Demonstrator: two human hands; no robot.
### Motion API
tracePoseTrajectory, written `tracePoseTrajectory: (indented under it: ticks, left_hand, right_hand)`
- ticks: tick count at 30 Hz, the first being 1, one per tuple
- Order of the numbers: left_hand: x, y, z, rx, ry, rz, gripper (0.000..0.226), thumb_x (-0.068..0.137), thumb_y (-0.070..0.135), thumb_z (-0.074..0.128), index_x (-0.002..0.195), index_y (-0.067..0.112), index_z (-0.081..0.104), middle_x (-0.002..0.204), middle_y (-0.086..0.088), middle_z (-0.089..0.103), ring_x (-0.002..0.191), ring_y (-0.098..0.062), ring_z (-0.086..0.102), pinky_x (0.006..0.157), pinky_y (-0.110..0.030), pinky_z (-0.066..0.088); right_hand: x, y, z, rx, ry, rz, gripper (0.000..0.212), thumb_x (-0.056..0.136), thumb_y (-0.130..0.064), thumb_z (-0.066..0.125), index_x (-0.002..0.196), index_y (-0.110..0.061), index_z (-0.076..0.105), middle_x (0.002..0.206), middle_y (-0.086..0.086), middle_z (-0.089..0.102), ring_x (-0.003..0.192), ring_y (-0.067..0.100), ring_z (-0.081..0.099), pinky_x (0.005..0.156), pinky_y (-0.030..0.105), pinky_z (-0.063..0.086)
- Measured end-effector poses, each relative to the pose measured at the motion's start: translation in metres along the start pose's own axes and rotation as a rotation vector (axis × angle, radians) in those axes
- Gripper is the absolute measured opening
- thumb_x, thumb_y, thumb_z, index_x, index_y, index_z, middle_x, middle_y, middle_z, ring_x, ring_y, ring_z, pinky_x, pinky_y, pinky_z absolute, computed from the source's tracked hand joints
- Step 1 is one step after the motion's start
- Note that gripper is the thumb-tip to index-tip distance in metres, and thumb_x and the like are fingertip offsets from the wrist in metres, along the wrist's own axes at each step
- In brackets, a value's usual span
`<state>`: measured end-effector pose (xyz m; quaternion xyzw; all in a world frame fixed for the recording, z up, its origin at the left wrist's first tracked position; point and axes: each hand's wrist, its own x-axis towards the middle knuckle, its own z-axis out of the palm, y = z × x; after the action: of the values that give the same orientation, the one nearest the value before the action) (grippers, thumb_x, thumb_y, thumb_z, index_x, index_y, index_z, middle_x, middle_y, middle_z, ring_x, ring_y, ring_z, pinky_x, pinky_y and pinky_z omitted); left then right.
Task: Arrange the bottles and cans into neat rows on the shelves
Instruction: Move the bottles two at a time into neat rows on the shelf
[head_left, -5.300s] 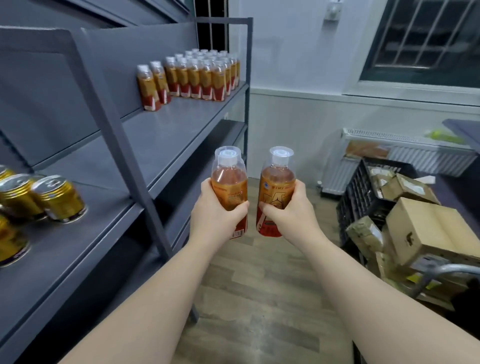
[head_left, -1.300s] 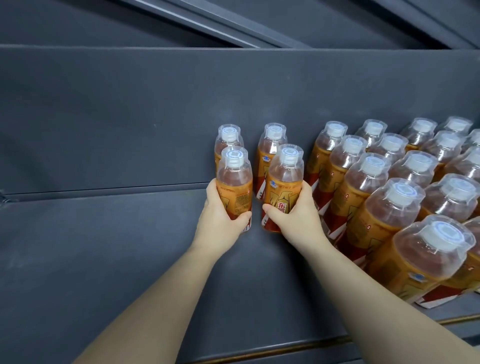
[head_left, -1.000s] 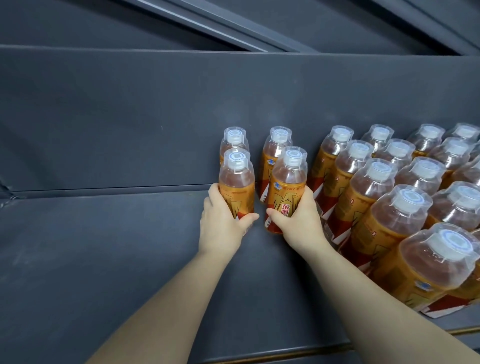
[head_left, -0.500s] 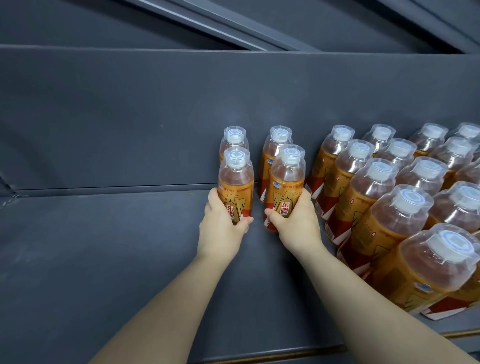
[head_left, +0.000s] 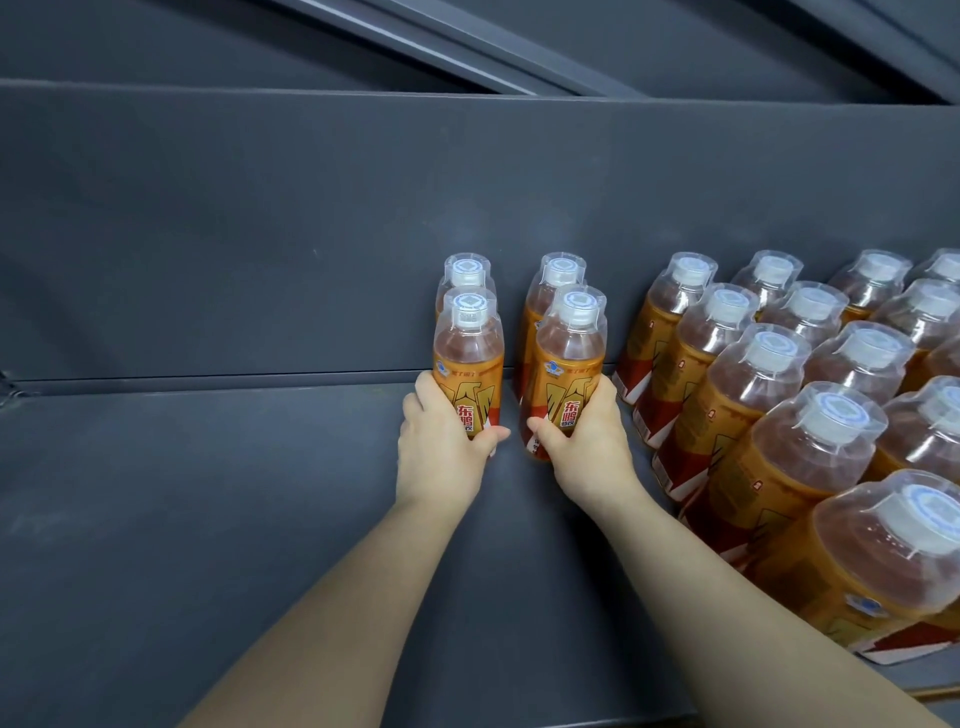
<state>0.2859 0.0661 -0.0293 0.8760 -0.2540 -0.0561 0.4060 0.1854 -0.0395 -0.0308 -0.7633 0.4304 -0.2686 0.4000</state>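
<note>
On the grey shelf (head_left: 208, 519), the left hand (head_left: 441, 457) grips one orange bottle (head_left: 467, 358) and the right hand (head_left: 587, 447) grips another bottle (head_left: 569, 358), both upright, side by side, just in front of two back bottles (head_left: 545, 301), left of the packed rows (head_left: 779, 415).

The shelf (head_left: 208, 519) is plain dark grey, and the back panel (head_left: 311, 234) behind it has the same grey. The front left bottle (head_left: 467, 353) holds an amber-orange drink under a clear top, with a white cap (head_left: 468, 307) that carries a pale blue ring. Its label (head_left: 470, 387) is orange with a gold zigzag figure, red characters, a small blue emblem and a red bottom. The front right bottle (head_left: 570, 353) and the block of bottles (head_left: 727, 441) at the right show these same colours.
</note>
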Motion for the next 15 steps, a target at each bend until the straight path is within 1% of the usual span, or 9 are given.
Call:
tracePoseTrajectory:
  ticks: [8,13,15]
  left_hand:
    - [0.0000,-0.0007,0.0008,0.041,0.009,0.011,0.090,0.075,0.047,0.083,0.139,0.013,0.029,0.128,-0.008,0.046,0.118,-0.029,0.053,0.094,-0.041,0.047]
    - [-0.0004,0.0013,0.0026,0.036,0.008,0.000,0.090,0.074,0.049,0.083,0.137,0.011,0.031,0.128,-0.009,0.046,0.117,-0.032,0.054,0.093,-0.044,0.049]
    - [0.0003,0.0017,0.0034,0.051,0.009,-0.003,0.090,0.075,0.049,0.082,0.137,0.011,0.030,0.128,-0.009,0.046,0.117,-0.031,0.054,0.092,-0.043,0.049]
  right_hand:
    - [-0.0002,0.0012,-0.0007,-0.009,-0.014,0.004,0.074,0.088,-0.027,0.075,0.145,-0.019,0.029,0.139,0.001,0.047,0.128,0.021,0.050,0.102,0.036,0.045]
    - [0.0004,0.0018,-0.0020,-0.024,-0.017,-0.007,0.073,0.088,-0.028,0.076,0.144,-0.018,0.030,0.138,0.002,0.048,0.125,0.022,0.051,0.100,0.036,0.045]
    - [0.0003,0.0018,-0.0020,-0.025,-0.019,-0.002,0.072,0.088,-0.028,0.075,0.143,-0.018,0.030,0.138,0.002,0.048,0.125,0.022,0.051,0.100,0.036,0.045]
